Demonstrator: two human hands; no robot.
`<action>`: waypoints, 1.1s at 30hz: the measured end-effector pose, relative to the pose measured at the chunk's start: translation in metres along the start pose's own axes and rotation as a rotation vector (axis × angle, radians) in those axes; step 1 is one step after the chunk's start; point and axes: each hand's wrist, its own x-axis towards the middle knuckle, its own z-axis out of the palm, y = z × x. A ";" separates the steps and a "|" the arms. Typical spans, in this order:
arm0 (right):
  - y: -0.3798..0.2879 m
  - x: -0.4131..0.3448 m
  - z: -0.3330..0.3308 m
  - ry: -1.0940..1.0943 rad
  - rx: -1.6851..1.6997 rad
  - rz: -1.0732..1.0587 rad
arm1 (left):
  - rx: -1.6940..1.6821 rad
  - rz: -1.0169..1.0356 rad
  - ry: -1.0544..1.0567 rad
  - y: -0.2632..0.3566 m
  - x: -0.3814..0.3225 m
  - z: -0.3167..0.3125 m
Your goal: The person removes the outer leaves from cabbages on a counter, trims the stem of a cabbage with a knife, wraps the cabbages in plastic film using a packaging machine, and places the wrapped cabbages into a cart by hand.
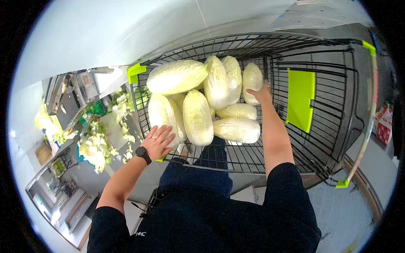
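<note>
Several napa cabbages in clear wrap lie piled in a black wire shopping cart (319, 110). My left hand (159, 141), wearing a ring, rests spread on the lower end of a pale cabbage (159, 107) at the cart's near left corner. My right hand (262, 93) grasps the right side of a smaller upright-lying cabbage (252, 75); its thumb shows in front and the other fingers are mostly hidden. Between the hands lie a cabbage (198, 118) in the middle, two sideways cabbages (237, 130) and a tilted cabbage (216, 82). Across the far left lies a large cabbage (177, 77).
Loose cabbage leaves (96, 147) lie in a heap left of the cart, near a metal counter (71, 98). A lime-green plastic panel (300, 99) is on the cart's right side, with the handle (364, 139) beyond. A pale wall (126, 34) runs along the far side.
</note>
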 end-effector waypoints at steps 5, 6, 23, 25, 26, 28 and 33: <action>-0.010 0.009 0.024 -0.028 0.090 -0.090 | 0.011 -0.049 -0.011 0.002 -0.003 0.004; -0.011 0.009 0.022 -0.041 0.094 -0.094 | 0.009 -0.052 0.004 0.003 -0.004 0.004; -0.072 -0.183 -0.088 -0.214 0.805 -0.193 | -0.049 0.045 0.171 -0.004 -0.009 0.002; -0.104 -0.229 -0.067 -0.296 0.841 -0.220 | -0.091 0.049 0.201 -0.006 -0.014 0.006; -0.105 -0.243 -0.043 -0.237 0.734 -0.245 | -0.133 0.046 0.216 -0.006 -0.012 0.007; -0.143 -0.290 -0.017 -0.304 0.818 -0.265 | -0.170 0.036 0.258 -0.007 -0.014 0.008; -0.146 -0.301 0.071 -0.291 0.307 -0.416 | -0.218 -0.067 0.427 -0.010 -0.018 0.029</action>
